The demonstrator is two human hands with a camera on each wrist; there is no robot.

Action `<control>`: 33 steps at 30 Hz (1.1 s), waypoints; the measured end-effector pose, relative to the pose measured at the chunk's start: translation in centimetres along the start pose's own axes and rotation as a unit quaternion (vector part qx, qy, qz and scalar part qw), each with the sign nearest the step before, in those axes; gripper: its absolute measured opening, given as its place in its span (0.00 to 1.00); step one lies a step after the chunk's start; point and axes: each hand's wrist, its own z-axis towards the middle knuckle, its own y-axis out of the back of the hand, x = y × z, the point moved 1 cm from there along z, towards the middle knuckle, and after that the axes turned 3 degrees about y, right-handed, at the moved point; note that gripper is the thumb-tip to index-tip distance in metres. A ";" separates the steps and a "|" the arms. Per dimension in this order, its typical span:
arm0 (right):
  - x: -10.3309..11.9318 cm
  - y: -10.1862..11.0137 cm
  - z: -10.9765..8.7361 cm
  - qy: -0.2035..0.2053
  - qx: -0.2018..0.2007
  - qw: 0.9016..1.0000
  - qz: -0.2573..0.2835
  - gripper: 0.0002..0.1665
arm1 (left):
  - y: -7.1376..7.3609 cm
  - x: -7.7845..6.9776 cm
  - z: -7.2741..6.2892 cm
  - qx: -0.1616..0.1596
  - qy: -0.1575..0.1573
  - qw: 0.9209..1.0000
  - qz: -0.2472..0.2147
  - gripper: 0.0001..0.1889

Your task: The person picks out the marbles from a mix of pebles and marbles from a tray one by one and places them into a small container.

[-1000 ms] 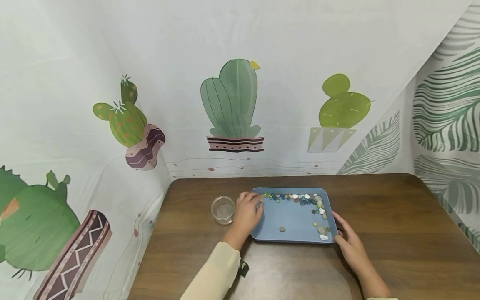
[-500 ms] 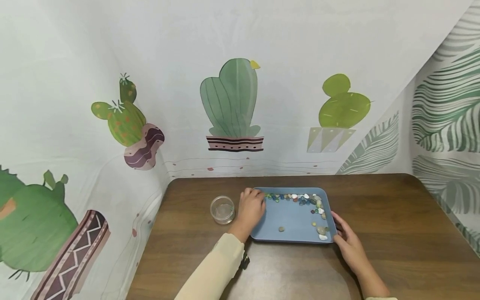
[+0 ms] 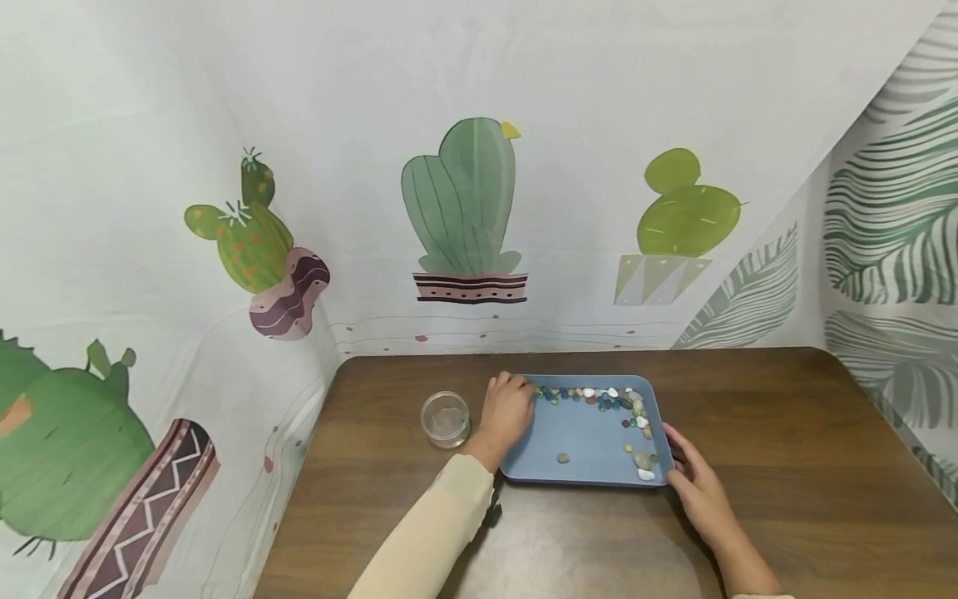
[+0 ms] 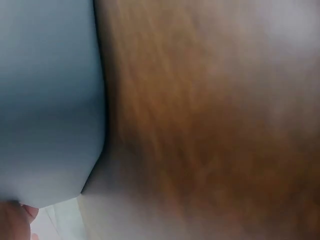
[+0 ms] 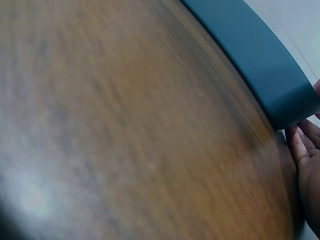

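A blue rectangular tray [image 3: 580, 437] lies on the wooden table, with small coloured stones [image 3: 590, 393] lined along its far and right sides. Over its far left corner is my left hand [image 3: 511, 412], fingertips bent down at the end of the stone row and hidden from above; I cannot tell what they hold. My right hand [image 3: 698, 482] grips the tray's near right corner, thumb at the front and fingers by the right wall. One brownish pebble [image 3: 563, 458] lies apart near the front wall. The left wrist view catches some fingers [image 4: 12, 222] beside the tray wall [image 4: 50, 100].
A round clear container [image 3: 443, 420] stands on the table left of the tray, close to my left forearm. A small dark object [image 3: 493, 509] shows beside the left sleeve [image 3: 430, 532]. Behind the table [image 3: 771, 408] hangs a white cloth [image 3: 576, 83] printed with cacti.
My left hand has shifted slightly right and forward along the tray's left side, covering the left end of the stone row. The right hand and tray stay put.
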 end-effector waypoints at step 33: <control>0.2 0.0 0.1 -0.022 0.009 1.000 -0.009 0.44 | -0.1 -0.2 0.4 0.035 -0.010 0.999 -0.001 0.10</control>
